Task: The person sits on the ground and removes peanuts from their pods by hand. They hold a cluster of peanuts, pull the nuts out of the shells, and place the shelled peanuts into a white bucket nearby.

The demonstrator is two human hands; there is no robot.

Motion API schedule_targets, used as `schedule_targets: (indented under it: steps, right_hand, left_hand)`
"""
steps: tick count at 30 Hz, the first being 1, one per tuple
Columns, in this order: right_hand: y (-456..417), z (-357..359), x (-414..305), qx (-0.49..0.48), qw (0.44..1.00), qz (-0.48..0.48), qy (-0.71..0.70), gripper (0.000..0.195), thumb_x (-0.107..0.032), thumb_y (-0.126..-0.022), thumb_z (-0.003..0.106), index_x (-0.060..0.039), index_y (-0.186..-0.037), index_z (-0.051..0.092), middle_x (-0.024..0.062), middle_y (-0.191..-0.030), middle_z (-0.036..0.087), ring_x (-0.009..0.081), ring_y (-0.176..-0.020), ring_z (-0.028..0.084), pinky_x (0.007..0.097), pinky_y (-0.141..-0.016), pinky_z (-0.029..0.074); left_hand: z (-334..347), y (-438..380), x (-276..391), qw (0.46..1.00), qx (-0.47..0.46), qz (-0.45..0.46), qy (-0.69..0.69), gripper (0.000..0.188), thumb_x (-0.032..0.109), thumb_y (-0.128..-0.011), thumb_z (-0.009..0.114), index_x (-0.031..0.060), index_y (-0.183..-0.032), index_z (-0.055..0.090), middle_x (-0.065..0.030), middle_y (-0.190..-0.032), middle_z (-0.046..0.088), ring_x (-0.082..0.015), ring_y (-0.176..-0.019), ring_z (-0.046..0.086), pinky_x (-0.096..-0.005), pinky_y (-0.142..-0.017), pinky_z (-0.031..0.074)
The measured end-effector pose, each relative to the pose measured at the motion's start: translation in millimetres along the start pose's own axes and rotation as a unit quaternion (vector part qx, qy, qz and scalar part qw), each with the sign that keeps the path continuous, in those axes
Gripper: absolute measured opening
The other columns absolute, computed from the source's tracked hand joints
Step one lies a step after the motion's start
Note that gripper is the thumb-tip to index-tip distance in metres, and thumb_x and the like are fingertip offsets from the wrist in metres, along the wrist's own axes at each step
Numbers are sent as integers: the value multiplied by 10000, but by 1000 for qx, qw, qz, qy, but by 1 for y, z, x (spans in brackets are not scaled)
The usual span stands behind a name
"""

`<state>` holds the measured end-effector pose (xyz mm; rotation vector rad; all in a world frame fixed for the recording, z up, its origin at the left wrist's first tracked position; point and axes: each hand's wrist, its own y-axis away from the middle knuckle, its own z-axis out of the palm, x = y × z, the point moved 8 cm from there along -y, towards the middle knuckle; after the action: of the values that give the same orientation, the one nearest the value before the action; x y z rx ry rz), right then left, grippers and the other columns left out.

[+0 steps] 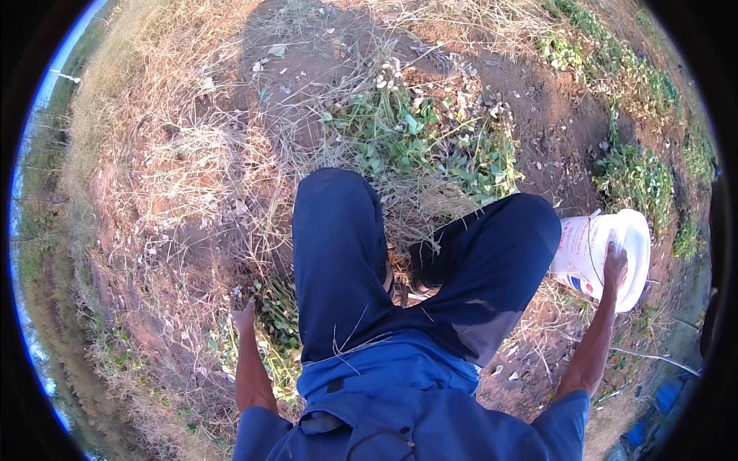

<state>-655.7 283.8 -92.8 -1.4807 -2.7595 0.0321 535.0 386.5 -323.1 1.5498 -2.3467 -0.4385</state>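
My right hand [616, 269] grips the rim of a white plastic bucket [576, 245], which has a wire handle and printed writing on its side. The bucket is beside my right knee, and its inside cannot be made out. On the other side, my left hand [244, 317] is low beside my left thigh with thumb and fingers apart; I see nothing held in it. Uprooted green plants [279, 314] lie close to that hand. Before my bent knees is a heap of leafy peanut plants [403, 129], with clusters of pale peanut pods [389, 76] on their roots.
Dry grass and straw [196, 155] cover the ground on the left. Brown soil [553, 121] shows at the right. More green plants [634, 181] grow or lie beyond the bucket. A thin stick [654, 354] and blue items [669, 395] are at the lower right.
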Motion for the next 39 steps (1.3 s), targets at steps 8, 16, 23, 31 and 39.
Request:
schedule_targets:
  steps: [8, 16, 23, 31, 39]
  right_hand:
    - [61, -61, -85, 189, 973, -126, -37, 540, -236, -947, 655, 15, -1405, 517, 255, -1411, 530, 441, -1287, 515, 521, -1063, 430]
    - [97, 46, -283, -66, 937, -252, -233, 666, -235, -908, 675, -28, -1489, 423, 269, -1492, 427, 426, -1372, 445, 500, -1127, 414]
    - [18, 211, -362, -127, 959, -167, -191, 953, -442, -834, 759, 43, -1523, 313, 314, -1518, 393, 442, -1397, 403, 515, -1135, 386]
    - [-8, 308, -381, -238, 947, -35, -214, 985, -454, -818, 800, 74, -1517, 350, 317, -1432, 525, 413, -1285, 564, 463, -1099, 437]
    - [-4, 184, -401, -231, 763, -59, -601, 472, -249, -813, 783, 40, -1174, 693, 86, -990, 736, 160, -869, 642, 320, -814, 520]
  left_hand:
    - [48, -13, 26, 992, -41, -87, 78, 1034, 628, -828, 709, -177, -1409, 419, -317, -1407, 539, -439, -1287, 540, -464, -1083, 434]
    - [66, 41, 58, 992, 33, -112, -43, 870, 570, -902, 646, -119, -1401, 461, -285, -1396, 543, -428, -1272, 546, -471, -1088, 429]
    - [88, 85, 102, 997, -1, -29, -68, 829, 548, -915, 637, -103, -1400, 469, -276, -1392, 544, -423, -1272, 545, -470, -1086, 431]
    - [69, 112, 138, 989, -59, 94, -95, 782, 523, -930, 627, -85, -1398, 477, -265, -1387, 545, -416, -1273, 544, -469, -1085, 434]
    - [21, 130, 217, 956, -68, 274, -80, 735, 498, -945, 617, -67, -1396, 486, -255, -1382, 546, -410, -1273, 542, -468, -1083, 436]
